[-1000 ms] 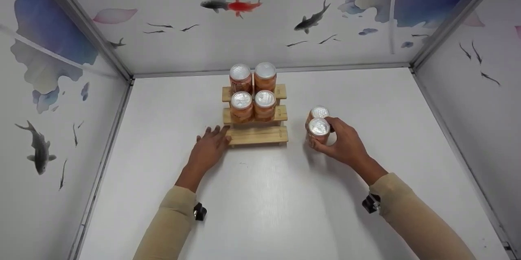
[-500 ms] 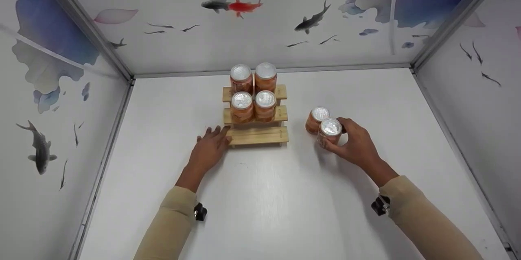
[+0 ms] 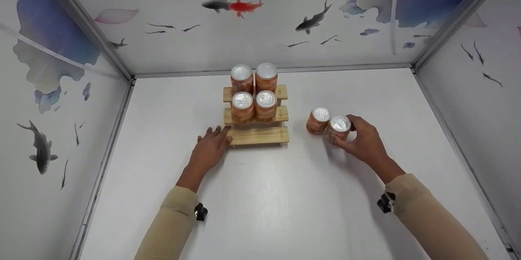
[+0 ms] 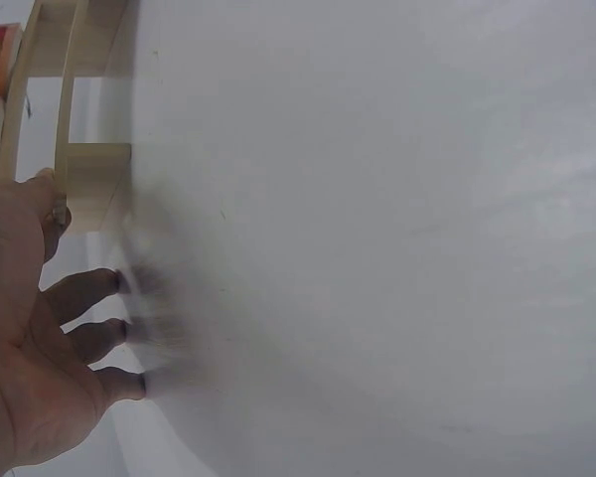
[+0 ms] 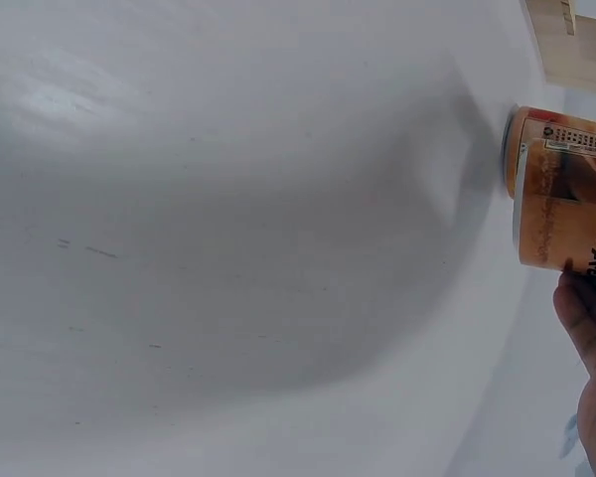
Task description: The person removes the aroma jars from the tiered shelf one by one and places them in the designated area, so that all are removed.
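Observation:
A three-step wooden rack (image 3: 258, 136) stands in the middle of the table in the head view. On its two upper steps are several orange cans (image 3: 265, 110) with silver lids. At the left end of the lowest step, my left hand (image 3: 208, 151) grips the board between thumb and forefinger; its other fingers (image 4: 94, 340) are spread down onto the table. To the right of the rack, my right hand (image 3: 368, 144) holds an orange can (image 3: 338, 132) round its side. Whether that can's base touches the table I cannot tell. Close on its left, another can (image 3: 317, 123) stands upright.
The white table (image 3: 264, 207) is enclosed by printed panels at the back (image 3: 163, 48), left (image 3: 69, 138) and right (image 3: 468, 89). Metal strips run along the table's edges. Small black devices (image 3: 386, 202) are worn at the wrists.
My right hand has carried its can to the right, from in front of the other can to beside it. The left hand and the rack have stayed put.

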Tool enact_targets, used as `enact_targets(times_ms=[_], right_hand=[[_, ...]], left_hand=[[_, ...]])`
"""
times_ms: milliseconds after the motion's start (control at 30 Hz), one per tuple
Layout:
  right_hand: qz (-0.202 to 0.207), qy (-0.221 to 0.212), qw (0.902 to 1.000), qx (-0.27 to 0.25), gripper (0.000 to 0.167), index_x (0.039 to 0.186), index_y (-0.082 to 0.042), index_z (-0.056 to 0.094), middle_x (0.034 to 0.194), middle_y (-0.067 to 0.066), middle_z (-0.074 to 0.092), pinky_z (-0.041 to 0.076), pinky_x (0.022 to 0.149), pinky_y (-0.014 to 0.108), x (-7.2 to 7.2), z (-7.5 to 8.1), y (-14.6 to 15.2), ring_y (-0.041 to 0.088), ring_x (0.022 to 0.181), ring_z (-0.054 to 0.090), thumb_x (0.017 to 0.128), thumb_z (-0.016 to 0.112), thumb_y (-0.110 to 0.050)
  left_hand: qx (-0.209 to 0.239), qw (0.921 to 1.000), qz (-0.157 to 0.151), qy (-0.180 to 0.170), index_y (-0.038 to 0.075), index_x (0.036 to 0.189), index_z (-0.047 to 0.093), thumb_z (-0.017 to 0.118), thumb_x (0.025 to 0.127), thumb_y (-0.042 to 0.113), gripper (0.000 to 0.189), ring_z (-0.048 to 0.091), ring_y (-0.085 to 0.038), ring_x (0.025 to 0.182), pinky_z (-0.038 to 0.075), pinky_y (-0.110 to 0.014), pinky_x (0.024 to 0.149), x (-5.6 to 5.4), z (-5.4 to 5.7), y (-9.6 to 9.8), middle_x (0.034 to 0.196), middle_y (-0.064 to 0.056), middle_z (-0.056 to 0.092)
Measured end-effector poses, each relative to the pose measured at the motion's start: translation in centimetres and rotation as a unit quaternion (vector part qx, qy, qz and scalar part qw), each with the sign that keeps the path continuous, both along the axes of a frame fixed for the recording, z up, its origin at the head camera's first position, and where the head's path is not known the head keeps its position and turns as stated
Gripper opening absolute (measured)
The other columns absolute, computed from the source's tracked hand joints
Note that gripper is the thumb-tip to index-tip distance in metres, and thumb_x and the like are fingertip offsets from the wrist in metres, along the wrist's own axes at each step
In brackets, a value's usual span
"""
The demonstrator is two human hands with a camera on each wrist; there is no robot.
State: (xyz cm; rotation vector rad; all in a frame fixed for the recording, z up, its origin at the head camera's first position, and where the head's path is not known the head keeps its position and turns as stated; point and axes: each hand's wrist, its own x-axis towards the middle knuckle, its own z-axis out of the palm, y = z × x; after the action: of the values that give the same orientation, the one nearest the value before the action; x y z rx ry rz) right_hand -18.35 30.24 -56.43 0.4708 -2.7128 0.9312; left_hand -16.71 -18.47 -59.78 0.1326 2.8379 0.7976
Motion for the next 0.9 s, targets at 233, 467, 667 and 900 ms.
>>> enact_targets(times_ms=[233, 467, 667, 900], right_hand=[[-0.030, -0.040, 0.9987, -0.009, 0.068, 0.143, 0.009, 0.060, 0.131, 0.027, 0.074, 0.063, 0.095, 0.062, -0.9, 0.0, 0.5, 0.043, 0.112, 0.075, 0.090, 0.094, -0.018], [-0.046, -0.060, 0.9969, -0.020, 0.064, 0.144, 0.011, 0.059, 0.133, 0.030, 0.072, 0.062, 0.098, 0.064, -2.0, -0.3, 0.6, 0.046, 0.117, 0.074, 0.093, 0.089, -0.012], [-0.048, -0.071, 0.9957, -0.035, 0.060, 0.143, 0.009, 0.060, 0.134, 0.029, 0.071, 0.062, 0.100, 0.063, -2.6, -0.6, 0.6, 0.047, 0.120, 0.073, 0.095, 0.088, -0.013], [-0.048, -0.079, 0.9950, -0.038, 0.057, 0.144, 0.008, 0.060, 0.137, 0.029, 0.071, 0.061, 0.101, 0.064, -2.9, -0.8, 0.4, 0.047, 0.123, 0.072, 0.097, 0.085, -0.013]], left_hand=[[0.004, 1.0000, -0.002, -0.002, 0.026, 0.172, 0.043, 0.037, 0.118, 0.059, 0.063, 0.027, -0.048, 0.169, 0.024, -0.077, 0.132, 0.1, 0.2, 0.0, 0.177, -0.018, 0.039], [0.006, 0.9999, -0.009, -0.003, 0.025, 0.173, 0.041, 0.037, 0.118, 0.059, 0.064, 0.025, -0.048, 0.169, 0.022, -0.077, 0.132, 0.1, 0.0, -0.1, 0.178, -0.017, 0.038], [0.007, 0.9999, -0.010, 0.000, 0.025, 0.172, 0.043, 0.036, 0.118, 0.059, 0.064, 0.026, -0.049, 0.169, 0.023, -0.078, 0.131, 0.0, 0.0, -0.1, 0.177, -0.018, 0.039], [0.001, 1.0000, -0.007, -0.001, 0.025, 0.172, 0.042, 0.035, 0.118, 0.060, 0.065, 0.027, -0.048, 0.169, 0.024, -0.077, 0.131, 0.0, 0.0, -0.1, 0.177, -0.018, 0.039]])
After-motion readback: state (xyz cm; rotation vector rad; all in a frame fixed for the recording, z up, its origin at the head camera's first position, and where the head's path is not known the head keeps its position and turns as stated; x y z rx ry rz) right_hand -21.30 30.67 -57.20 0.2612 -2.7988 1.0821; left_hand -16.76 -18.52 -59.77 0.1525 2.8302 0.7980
